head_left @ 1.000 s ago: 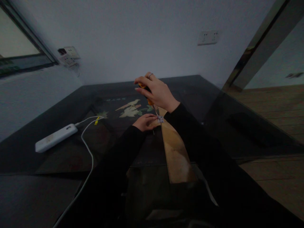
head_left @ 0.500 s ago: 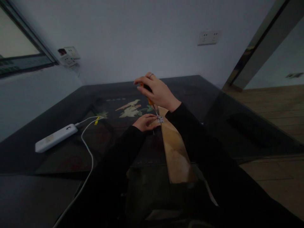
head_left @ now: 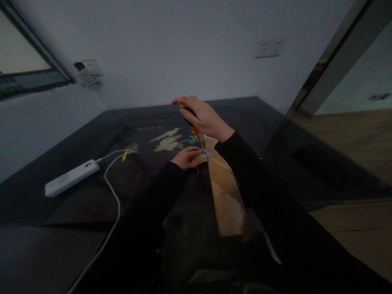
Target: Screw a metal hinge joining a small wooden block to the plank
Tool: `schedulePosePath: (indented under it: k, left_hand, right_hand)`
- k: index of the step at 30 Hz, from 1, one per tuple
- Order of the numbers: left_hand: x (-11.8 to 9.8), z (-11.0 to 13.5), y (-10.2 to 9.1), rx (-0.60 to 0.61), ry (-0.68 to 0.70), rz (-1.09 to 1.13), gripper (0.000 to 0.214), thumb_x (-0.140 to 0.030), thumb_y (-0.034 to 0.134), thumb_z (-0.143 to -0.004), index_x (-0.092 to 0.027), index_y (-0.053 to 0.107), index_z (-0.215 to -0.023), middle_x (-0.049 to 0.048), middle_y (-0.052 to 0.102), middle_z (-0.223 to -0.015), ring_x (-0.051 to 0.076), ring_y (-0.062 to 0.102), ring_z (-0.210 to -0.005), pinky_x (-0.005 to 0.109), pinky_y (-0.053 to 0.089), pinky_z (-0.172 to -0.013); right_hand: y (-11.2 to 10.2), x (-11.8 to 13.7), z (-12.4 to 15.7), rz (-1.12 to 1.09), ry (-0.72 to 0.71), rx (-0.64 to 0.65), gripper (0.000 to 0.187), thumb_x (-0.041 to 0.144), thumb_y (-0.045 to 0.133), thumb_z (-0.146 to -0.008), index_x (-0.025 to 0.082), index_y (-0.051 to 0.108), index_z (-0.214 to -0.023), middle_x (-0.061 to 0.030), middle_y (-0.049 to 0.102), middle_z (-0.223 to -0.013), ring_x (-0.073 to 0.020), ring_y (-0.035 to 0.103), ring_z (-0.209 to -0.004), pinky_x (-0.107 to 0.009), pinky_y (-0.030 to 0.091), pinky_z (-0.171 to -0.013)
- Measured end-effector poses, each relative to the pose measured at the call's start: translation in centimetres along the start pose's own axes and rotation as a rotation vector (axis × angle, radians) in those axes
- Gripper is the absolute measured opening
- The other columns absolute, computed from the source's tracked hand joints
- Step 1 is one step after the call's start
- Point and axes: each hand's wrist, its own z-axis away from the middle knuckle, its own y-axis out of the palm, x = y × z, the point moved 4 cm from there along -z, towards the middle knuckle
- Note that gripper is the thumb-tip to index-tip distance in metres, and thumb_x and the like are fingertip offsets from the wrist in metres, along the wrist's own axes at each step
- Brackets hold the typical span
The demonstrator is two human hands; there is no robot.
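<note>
My right hand (head_left: 206, 118) is closed round the orange-and-black handle of a screwdriver (head_left: 194, 130). The screwdriver's shaft slants down and its tip meets a small metal hinge (head_left: 207, 153). That hinge lies on a pale wooden board (head_left: 227, 192), which runs toward me and sticks out past the table's front edge. My left hand (head_left: 187, 158) rests beside the hinge, thumb and fingers pinched close to the screwdriver tip; what they hold is too small to make out. A thin screw (head_left: 197, 170) lies on the table just below the left hand.
The dark table (head_left: 171, 192) bears a printed bird-and-flower picture. On the left lies a white power strip (head_left: 72, 178) whose cable (head_left: 114, 190) loops forward over the table edge. The wall (head_left: 183, 49) stands behind, with sockets (head_left: 269, 48) on it.
My right hand has turned slightly around the screwdriver handle, its fingers shifting on the grip. The left hand, hinge and board stay in place.
</note>
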Motion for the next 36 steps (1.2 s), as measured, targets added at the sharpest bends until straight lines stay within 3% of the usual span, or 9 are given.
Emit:
schedulePosePath:
  k: [3, 8, 15, 22, 28, 36]
  left_hand:
    - [0.0, 0.0, 0.0, 0.012, -0.006, -0.004, 0.049, -0.03, 0.068, -0.075, -0.018, 0.059, -0.121, 0.0112, 0.059, -0.122, 0.023, 0.056, -0.113, 0.042, 0.045, -0.098]
    - [0.0, 0.0, 0.0, 0.008, -0.016, 0.007, 0.049, -0.03, 0.068, -0.074, -0.018, 0.059, -0.121, 0.0116, 0.059, -0.122, 0.024, 0.056, -0.113, 0.042, 0.045, -0.099]
    - [0.0, 0.1, 0.0, 0.002, -0.036, 0.014, 0.049, -0.029, 0.068, -0.073, -0.018, 0.06, -0.12, 0.0117, 0.059, -0.122, 0.024, 0.056, -0.113, 0.042, 0.045, -0.099]
    - [-0.2, 0.0, -0.1, 0.014, -0.037, 0.005, 0.048, -0.03, 0.067, -0.075, -0.02, 0.059, -0.121, 0.0109, 0.059, -0.123, 0.024, 0.055, -0.114, 0.044, 0.044, -0.1]
    - [-0.3, 0.0, -0.2, 0.008, -0.02, 0.01, 0.048, -0.03, 0.068, -0.075, -0.019, 0.059, -0.121, 0.0114, 0.059, -0.122, 0.024, 0.055, -0.113, 0.044, 0.045, -0.098]
    - [0.1, 0.1, 0.0, 0.016, -0.039, 0.013, 0.05, -0.027, 0.069, -0.074, -0.021, 0.058, -0.123, 0.0105, 0.059, -0.123, 0.024, 0.055, -0.115, 0.044, 0.043, -0.1]
  right_hand:
    - [-0.2, 0.0, -0.1, -0.039, -0.035, 0.027, 0.033, 0.028, 0.031, -0.095, 0.024, 0.05, -0.122, -0.0053, 0.059, -0.117, -0.019, 0.053, -0.104, -0.038, 0.04, -0.093]
    - [-0.1, -0.6, 0.0, 0.006, 0.036, -0.027, 0.031, 0.039, 0.045, -0.091, 0.024, 0.054, -0.116, -0.0065, 0.058, -0.11, -0.0214, 0.052, -0.099, -0.039, 0.041, -0.09]
    - [-0.4, -0.4, -0.1, -0.09, -0.036, 0.003, 0.035, 0.025, 0.032, -0.094, 0.022, 0.048, -0.125, -0.0066, 0.059, -0.115, -0.0187, 0.053, -0.1, -0.037, 0.041, -0.091]
    - [-0.1, -1.1, 0.0, -0.007, 0.05, -0.059, 0.031, 0.038, 0.043, -0.091, 0.023, 0.054, -0.115, -0.0068, 0.056, -0.11, -0.0217, 0.051, -0.101, -0.04, 0.04, -0.092]
    - [-0.4, -0.6, -0.2, -0.109, -0.055, -0.003, 0.034, 0.026, 0.03, -0.096, 0.021, 0.048, -0.124, -0.0069, 0.057, -0.119, -0.0182, 0.051, -0.107, -0.038, 0.039, -0.096]
    - [-0.1, -0.9, -0.2, -0.005, 0.033, -0.007, 0.031, 0.038, 0.046, -0.091, 0.021, 0.053, -0.115, -0.0081, 0.057, -0.113, -0.0224, 0.052, -0.104, -0.039, 0.041, -0.092]
